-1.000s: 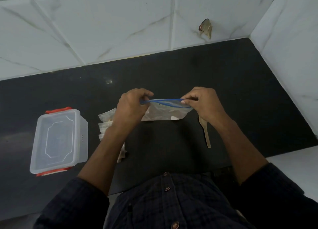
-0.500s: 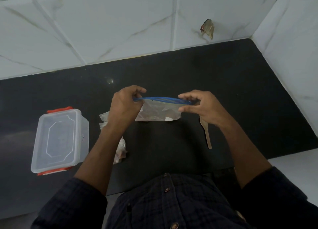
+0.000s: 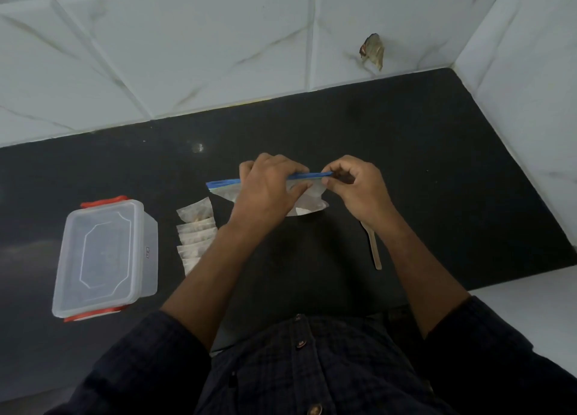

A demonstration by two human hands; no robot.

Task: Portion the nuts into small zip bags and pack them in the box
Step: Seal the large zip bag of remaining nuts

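A clear zip bag (image 3: 307, 201) with a blue zip strip hangs above the middle of the black counter. My left hand (image 3: 268, 191) pinches the strip near its middle, and the strip's left end sticks out past that hand. My right hand (image 3: 356, 187) pinches the strip's right end. Several small filled zip bags (image 3: 196, 230) lie in an overlapping row left of my left forearm. The clear plastic box (image 3: 106, 257) with red clips stands at the left with its lid on.
A wooden spoon (image 3: 373, 247) lies on the black counter (image 3: 437, 165) under my right wrist. White marbled tile walls close the back and the right side. A brown scrap (image 3: 373, 50) sticks to the back wall. A white ledge sits at the lower right.
My left hand has slid right along the blue strip, from its left end to near its middle. The two hands are now close together. More of the small bags shows.
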